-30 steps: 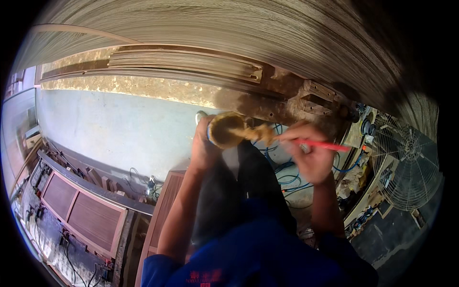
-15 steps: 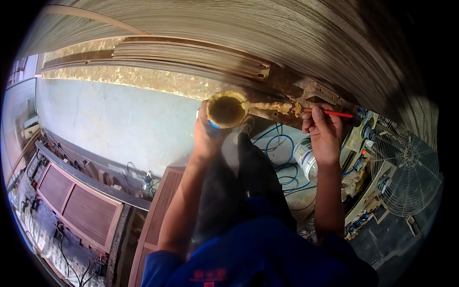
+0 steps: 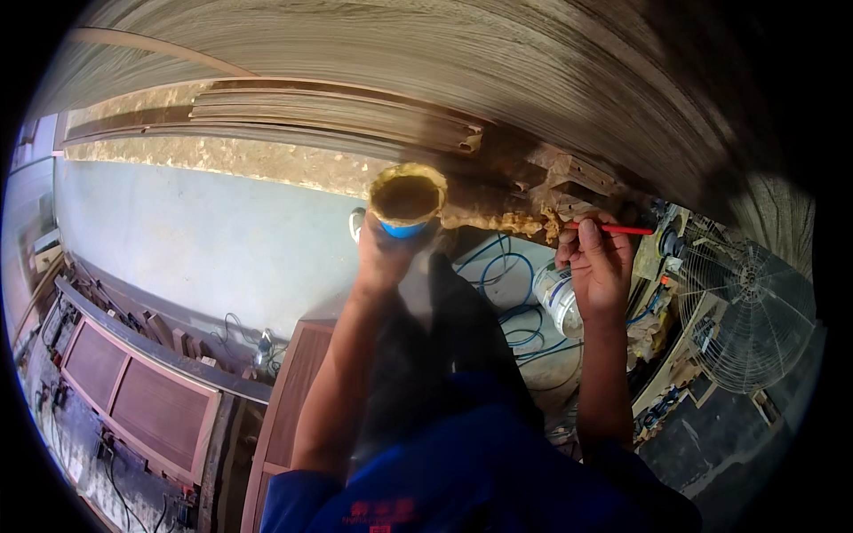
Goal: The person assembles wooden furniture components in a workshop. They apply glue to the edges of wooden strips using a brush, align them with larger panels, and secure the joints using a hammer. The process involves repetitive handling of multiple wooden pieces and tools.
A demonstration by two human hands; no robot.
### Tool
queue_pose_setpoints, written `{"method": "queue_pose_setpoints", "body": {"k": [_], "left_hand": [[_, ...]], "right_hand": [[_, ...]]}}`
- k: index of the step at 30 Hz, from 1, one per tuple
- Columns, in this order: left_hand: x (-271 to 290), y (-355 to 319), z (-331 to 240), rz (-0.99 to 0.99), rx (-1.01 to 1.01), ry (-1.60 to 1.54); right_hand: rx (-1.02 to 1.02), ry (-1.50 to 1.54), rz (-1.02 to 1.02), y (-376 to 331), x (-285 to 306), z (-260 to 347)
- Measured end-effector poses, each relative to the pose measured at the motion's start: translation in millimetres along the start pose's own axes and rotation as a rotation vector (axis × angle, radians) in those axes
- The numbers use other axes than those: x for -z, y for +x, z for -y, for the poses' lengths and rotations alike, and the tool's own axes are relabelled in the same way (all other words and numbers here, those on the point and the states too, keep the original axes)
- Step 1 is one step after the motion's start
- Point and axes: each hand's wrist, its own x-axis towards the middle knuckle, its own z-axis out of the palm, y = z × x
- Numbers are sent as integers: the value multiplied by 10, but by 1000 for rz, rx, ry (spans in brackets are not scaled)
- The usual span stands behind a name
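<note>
My left hand (image 3: 384, 258) holds up a small blue pot (image 3: 407, 201) whose rim and inside are caked with yellow-brown glue. My right hand (image 3: 600, 262) grips a red-handled brush (image 3: 613, 229), its tip against a wooden joint (image 3: 506, 218) smeared with the same yellow glue. The joint belongs to a stack of long wooden mouldings (image 3: 338, 120) running across the top of the view. The pot sits just left of the glued spot.
A white bucket (image 3: 555, 298) and blue hoses (image 3: 502, 275) lie on the floor below my hands. A round wire-guard fan (image 3: 742, 320) stands at the right. Panelled wooden door frames (image 3: 142, 400) lie at the lower left beside a pale concrete floor (image 3: 195, 240).
My right hand has moved right and up from beside the pot to the glued joint, carrying the brush. My left hand has raised the pot slightly.
</note>
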Motion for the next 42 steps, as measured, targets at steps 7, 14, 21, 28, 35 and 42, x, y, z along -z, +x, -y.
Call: {"method": "queue_pose_setpoints", "body": {"k": [7, 14, 21, 28, 35, 42], "left_hand": [[214, -163, 150, -4, 40, 112], [416, -432, 264, -48, 141, 153], [489, -538, 241, -36, 192, 115], [479, -580, 221, -30, 116, 103], [458, -607, 266, -1, 103, 150], [405, -587, 302, 19, 126, 42]], "right_hand": [[304, -379, -116, 529, -159, -247], [256, -654, -40, 1063, -301, -662], [388, -921, 147, 1137, -441, -530], [283, -875, 40, 1085, -509, -541], [289, -629, 62, 1070, -286, -575], [258, -220, -148, 938, -38, -751]]}}
